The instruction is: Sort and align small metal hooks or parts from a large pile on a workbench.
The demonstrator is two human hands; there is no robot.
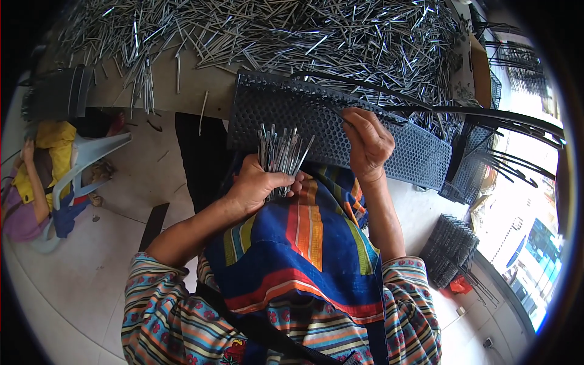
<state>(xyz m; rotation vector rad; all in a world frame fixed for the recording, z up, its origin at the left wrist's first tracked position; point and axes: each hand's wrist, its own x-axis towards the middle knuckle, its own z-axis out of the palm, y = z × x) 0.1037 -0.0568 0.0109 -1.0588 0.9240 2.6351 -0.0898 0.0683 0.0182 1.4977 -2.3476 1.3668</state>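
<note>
My left hand [263, 185] is closed round a bundle of thin metal strips [281, 152], which stand nearly upright above my lap with their ends fanned out. My right hand [368, 141] is raised over a dark perforated panel [292, 118], thumb and fingers pinched together. A thin dark strip [333, 111] shows at those fingertips, slanting toward the panel's holes. Short shiny pieces stick up in the holes along the panel's far left part. The panel lies tilted in front of me, its near edge by the striped cloth [304, 225] over my lap.
A large heap of metal strips [274, 33] covers the table beyond the panel. Long curved black bars [486, 113] reach out to the right. Stacked dark mesh panels [449, 250] stand on the floor at right. Another person [42, 182] sits at the far left beside a pale chair [85, 164].
</note>
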